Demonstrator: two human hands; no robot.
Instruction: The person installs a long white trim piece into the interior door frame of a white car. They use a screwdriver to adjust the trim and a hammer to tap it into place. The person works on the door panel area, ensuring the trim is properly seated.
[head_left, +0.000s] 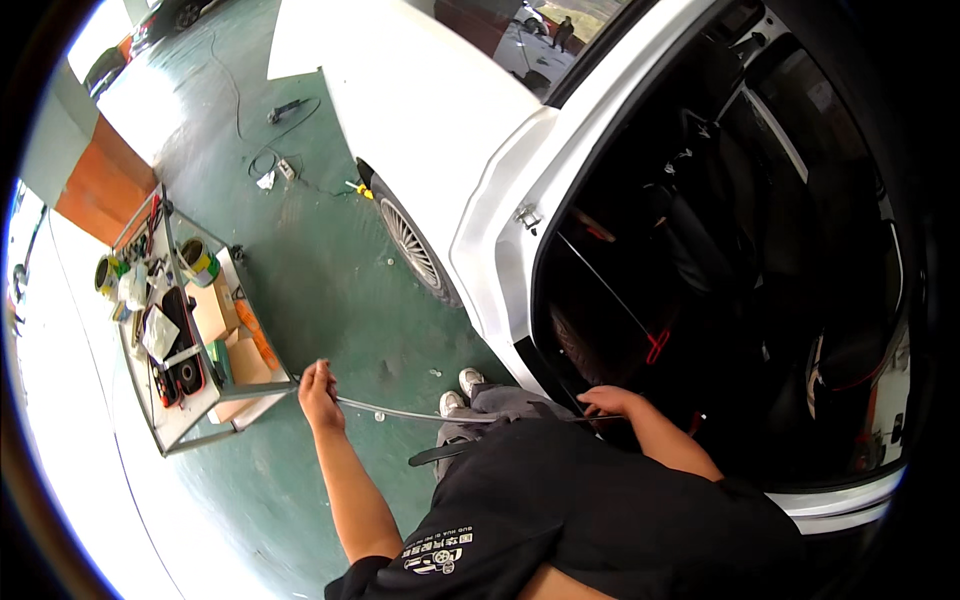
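- A long, thin grey strip (410, 412) is stretched across the front of the person's legs, its left end lying at the left hand (318, 392) and its other end running toward the right hand (612, 401).
- The strip is bowed slightly downward between the hands, and its far part is lost against dark clothing and the shaded sill.
- By the left hand the strip is gripped near its end, with the fingers curled together around it and the forearm extended.
- The right hand is held palm down at the lower edge of the door opening of the white car (420, 110), its fingers reaching toward the dark sill (545, 368); whether the strip is pinched there cannot be told.
- The left hand is placed near the corner of a metal tool cart (255, 389), on which open tins (198, 260) and a black tool case (180, 340) are carried.
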